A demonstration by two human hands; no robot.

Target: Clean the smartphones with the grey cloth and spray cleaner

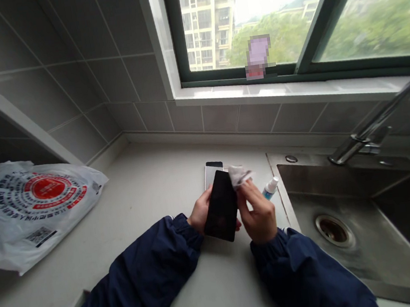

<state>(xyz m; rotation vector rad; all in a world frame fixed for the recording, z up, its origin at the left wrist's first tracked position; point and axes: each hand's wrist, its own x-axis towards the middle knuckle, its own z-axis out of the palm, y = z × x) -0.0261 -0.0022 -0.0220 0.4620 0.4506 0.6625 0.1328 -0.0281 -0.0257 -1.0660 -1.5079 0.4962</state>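
Observation:
In my left hand (pixel 198 211) is a black smartphone (pixel 220 209), its dark screen facing up toward me and tilted. My left fingers wrap round behind it, and some tips show at its right edge. My right hand (pixel 258 213) pinches a crumpled white tissue (pixel 240 175) at the phone's upper right edge. Behind the phone, a second device with a pale face and dark top edge (pixel 214 165) lies on the counter, partly covered. A small spray bottle (pixel 270 188) with a white cap and blue label lies just right of my right hand.
A stainless steel sink (pixel 369 252) with a chrome faucet (pixel 362 140) is set into the counter (pixel 148 181) at the right. A white plastic bag (pixel 41 205) with red print rests at the left. The tiled wall and window sill (pixel 216 94) bound the back.

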